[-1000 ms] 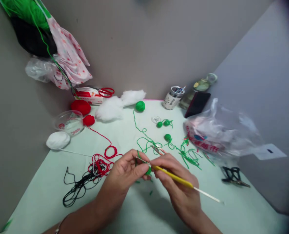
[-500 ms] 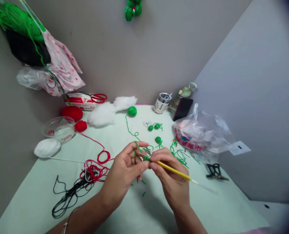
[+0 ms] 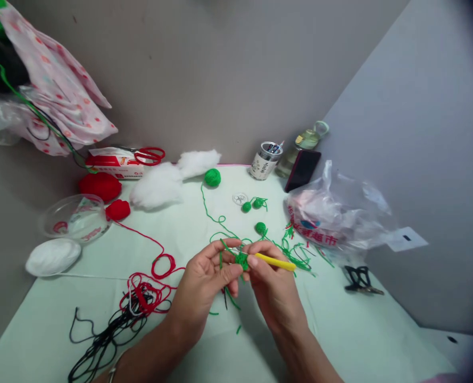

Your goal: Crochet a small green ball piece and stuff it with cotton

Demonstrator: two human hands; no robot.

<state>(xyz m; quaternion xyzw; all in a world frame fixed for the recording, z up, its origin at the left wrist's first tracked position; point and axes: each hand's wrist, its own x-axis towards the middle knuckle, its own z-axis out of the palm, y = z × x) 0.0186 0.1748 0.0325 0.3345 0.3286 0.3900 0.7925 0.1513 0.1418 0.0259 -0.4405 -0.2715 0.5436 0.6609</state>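
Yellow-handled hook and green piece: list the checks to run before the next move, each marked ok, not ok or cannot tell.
1. Yellow-handled hook gripped in the right hand: ok, between thumb and fingers.
2. Green piece steadied by the left hand: ok, pinched at thumb and fingers.
3. Loop seated on the hook's tip: cannot tell, too small.
4. Table free of snippets near the hands: not ok, a green snippet lies there.
5. Black yarn apart from red yarn: not ok, they overlap.
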